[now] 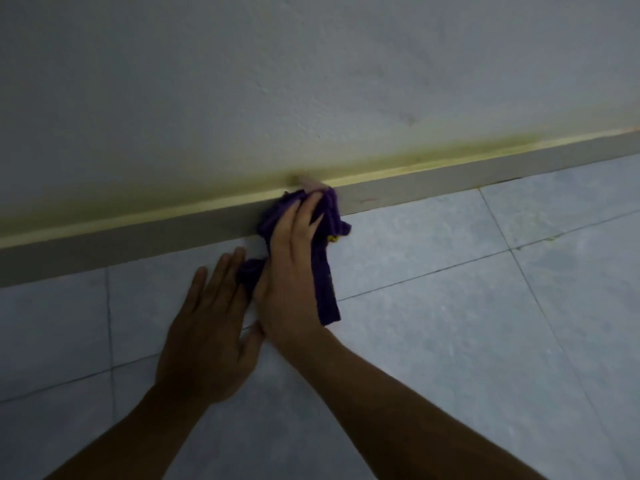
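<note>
Wiping a skirting board (450,178). The right hand (294,271) grips a bunched purple cloth (327,282) against the board's face and top ledge. The left hand (211,341), fingers straight, braces flat on the floor below the board. Firm pressure and long strokes along the ledge should work best.

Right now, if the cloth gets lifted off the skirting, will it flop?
Likely floppy: the cloth bunches in the right hand and a strip trails limp over the floor. Probably light: it looks thin. It should drag, not roll.
</note>
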Motion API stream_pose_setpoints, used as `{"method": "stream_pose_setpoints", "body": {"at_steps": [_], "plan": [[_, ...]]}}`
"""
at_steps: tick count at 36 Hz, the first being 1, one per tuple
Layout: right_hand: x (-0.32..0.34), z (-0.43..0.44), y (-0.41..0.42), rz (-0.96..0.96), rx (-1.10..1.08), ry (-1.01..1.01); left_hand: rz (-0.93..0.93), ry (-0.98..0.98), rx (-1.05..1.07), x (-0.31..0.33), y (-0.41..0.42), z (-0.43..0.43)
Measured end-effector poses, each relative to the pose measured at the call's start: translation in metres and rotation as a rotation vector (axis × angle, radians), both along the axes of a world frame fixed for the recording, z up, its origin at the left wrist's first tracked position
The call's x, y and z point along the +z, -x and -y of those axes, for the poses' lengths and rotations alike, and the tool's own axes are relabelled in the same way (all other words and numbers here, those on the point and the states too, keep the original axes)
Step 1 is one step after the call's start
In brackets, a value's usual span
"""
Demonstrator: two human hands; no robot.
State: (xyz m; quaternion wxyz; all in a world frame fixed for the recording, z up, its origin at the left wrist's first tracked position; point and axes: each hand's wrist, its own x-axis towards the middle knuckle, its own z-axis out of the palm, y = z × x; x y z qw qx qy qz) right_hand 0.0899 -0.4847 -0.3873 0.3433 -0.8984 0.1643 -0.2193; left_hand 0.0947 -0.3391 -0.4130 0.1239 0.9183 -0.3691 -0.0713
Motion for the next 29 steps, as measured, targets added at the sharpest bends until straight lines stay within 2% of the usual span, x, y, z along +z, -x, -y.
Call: {"method": "stream_pose_setpoints", "body": {"at_steps": [2, 4, 5, 7, 9, 10, 14, 18, 20, 22, 25, 29], "plan": [[-0.005, 0.012, 0.004, -0.094, 0.055, 0.16, 0.012, -0.012, 0.024, 0.0, 0.0, 0.0], [-0.004, 0.035, 0.01, -0.174, -0.042, 0.292, 0.015, -0.022, 0.037, 0.001, 0.0, 0.001], [-0.005, 0.056, 0.007, -0.186, -0.13, 0.273, 0.014, -0.026, 0.035, 0.001, 0.0, 0.001], [0.004, 0.11, -0.003, -0.176, -0.384, 0.093, 0.012, -0.033, 0.036, 0.001, 0.001, 0.001], [0.008, 0.16, -0.013, -0.28, -0.634, -0.043, 0.012, -0.035, 0.033, 0.001, 0.001, 0.001], [0.008, 0.177, -0.016, -0.299, -0.693, -0.094, 0.012, -0.033, 0.033, 0.001, 0.001, 0.002], [0.003, 0.165, -0.015, -0.323, -0.635, -0.093, 0.022, -0.035, 0.039, 0.001, 0.002, 0.003], [-0.004, 0.08, -0.001, -0.231, -0.376, -0.098, 0.015, -0.042, 0.038, 0.001, 0.001, 0.003], [-0.004, 0.039, 0.003, -0.273, -0.205, 0.005, 0.014, -0.045, 0.04, 0.002, 0.002, 0.003], [-0.006, 0.019, 0.004, -0.306, -0.132, 0.037, 0.02, -0.057, 0.04, 0.002, 0.002, 0.003], [-0.002, 0.028, 0.001, -0.342, -0.149, 0.013, 0.029, -0.055, 0.041, 0.001, 0.002, 0.001], [0.002, 0.092, -0.012, -0.384, -0.413, -0.036, 0.035, -0.054, 0.039, 0.0, 0.002, 0.0]]}}
